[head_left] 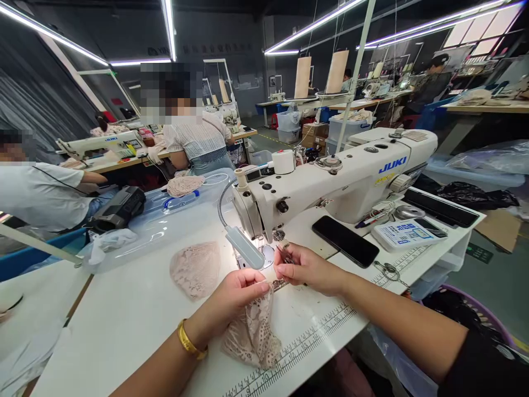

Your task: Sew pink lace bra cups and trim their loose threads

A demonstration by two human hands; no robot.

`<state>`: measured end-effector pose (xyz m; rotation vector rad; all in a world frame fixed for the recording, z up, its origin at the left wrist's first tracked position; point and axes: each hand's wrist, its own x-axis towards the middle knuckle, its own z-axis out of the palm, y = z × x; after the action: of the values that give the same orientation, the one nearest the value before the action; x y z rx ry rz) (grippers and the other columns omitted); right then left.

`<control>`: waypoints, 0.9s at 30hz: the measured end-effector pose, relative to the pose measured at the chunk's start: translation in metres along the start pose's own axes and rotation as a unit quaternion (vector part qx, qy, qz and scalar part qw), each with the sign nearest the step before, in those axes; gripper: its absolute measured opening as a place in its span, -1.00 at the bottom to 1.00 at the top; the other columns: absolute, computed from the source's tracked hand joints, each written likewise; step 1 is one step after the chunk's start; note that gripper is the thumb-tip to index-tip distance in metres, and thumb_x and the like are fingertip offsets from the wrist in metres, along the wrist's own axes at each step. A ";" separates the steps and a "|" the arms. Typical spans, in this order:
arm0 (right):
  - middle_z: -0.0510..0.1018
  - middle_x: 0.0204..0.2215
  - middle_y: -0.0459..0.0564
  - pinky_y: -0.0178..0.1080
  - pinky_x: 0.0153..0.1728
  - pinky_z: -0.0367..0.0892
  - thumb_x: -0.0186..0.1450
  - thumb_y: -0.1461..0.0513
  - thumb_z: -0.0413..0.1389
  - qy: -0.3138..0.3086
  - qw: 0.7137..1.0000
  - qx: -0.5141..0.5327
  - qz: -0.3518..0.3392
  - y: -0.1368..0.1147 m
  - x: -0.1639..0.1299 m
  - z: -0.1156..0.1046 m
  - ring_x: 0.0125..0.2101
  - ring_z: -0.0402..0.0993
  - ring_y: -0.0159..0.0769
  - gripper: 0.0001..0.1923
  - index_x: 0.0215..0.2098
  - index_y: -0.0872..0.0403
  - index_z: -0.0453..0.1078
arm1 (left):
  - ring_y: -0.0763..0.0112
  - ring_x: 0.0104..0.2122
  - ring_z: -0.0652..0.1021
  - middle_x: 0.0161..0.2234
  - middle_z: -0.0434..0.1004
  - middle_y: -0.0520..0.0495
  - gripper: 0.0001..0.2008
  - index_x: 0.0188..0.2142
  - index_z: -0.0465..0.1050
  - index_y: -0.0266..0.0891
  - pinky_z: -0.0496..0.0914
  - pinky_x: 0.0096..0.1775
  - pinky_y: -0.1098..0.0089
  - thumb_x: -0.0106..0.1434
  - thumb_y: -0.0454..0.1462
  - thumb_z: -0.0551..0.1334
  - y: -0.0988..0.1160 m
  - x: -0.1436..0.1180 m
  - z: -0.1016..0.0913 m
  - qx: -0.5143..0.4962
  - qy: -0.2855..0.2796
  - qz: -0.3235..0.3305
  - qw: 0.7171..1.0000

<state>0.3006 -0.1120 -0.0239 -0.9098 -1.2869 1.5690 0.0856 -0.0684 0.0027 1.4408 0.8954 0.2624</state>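
Note:
Pinched in my left hand (243,289) is a beige lace piece (252,336), which hangs in folds over the table's front edge ruler. My right hand (306,267) is closed just to the right of it, close to the sewing machine's needle area. Something small and dark shows between its fingers, too hidden to name. Behind both hands stands the white sewing machine (330,182), with a grey lamp head (244,248) lit over its needle plate. A second, cup-shaped lace piece (196,269) lies flat on the table, left of the needle.
A black phone (345,240) and a white box (408,234) lie right of my right hand. Printed rulers (306,344) run along the white tabletop (136,331). Past the clear plastic cover (152,242), a person (198,132) sits at another machine; another person (45,193) is at left.

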 end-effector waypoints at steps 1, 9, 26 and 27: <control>0.38 -0.43 -0.18 -0.34 -0.49 0.00 0.25 -0.04 0.29 -0.017 0.999 0.026 0.013 -0.001 -0.001 -0.001 -0.52 0.10 -0.47 -0.60 -0.22 0.05 0.30 | 0.45 -0.44 0.21 -0.48 0.27 0.10 -0.59 -0.41 0.42 -0.26 0.09 -0.37 0.43 0.12 0.04 0.40 0.000 0.000 0.000 -0.002 0.000 -0.002 1.000; 0.42 -0.44 -0.12 -0.29 -0.34 0.18 0.28 0.05 0.24 -0.108 0.969 -0.219 0.038 -0.014 -0.012 -0.012 -0.40 0.29 -0.34 -0.74 -0.31 0.08 0.47 | 0.46 -0.46 0.23 -0.51 0.28 0.10 -0.62 -0.40 0.47 -0.27 0.09 -0.39 0.42 0.18 0.02 0.37 -0.008 -0.002 -0.003 0.013 -0.022 0.023 0.999; 0.45 -0.39 -0.05 -0.22 -0.29 0.25 0.50 0.11 -0.08 0.083 0.901 -0.414 -0.098 0.007 -0.004 -0.018 -0.36 0.35 -0.24 -0.74 -0.31 0.02 0.28 | 0.48 -0.47 0.27 -0.50 0.32 0.08 -0.61 -0.43 0.46 -0.26 0.14 -0.41 0.44 0.23 0.03 0.34 -0.005 -0.006 -0.004 0.027 -0.009 0.034 0.999; 0.46 -0.36 -0.06 -0.22 -0.25 0.27 0.52 0.07 -0.08 0.055 0.919 -0.380 -0.090 0.006 -0.004 -0.014 -0.32 0.37 -0.24 -0.70 -0.27 0.03 0.33 | 0.47 -0.46 0.26 -0.48 0.32 0.08 -0.62 -0.42 0.46 -0.26 0.14 -0.40 0.43 0.24 0.02 0.33 -0.005 -0.005 -0.003 0.017 0.005 0.041 0.999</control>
<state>0.3141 -0.1114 -0.0326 -1.2759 -1.8775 0.8390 0.0789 -0.0700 0.0006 1.5103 0.8532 0.3167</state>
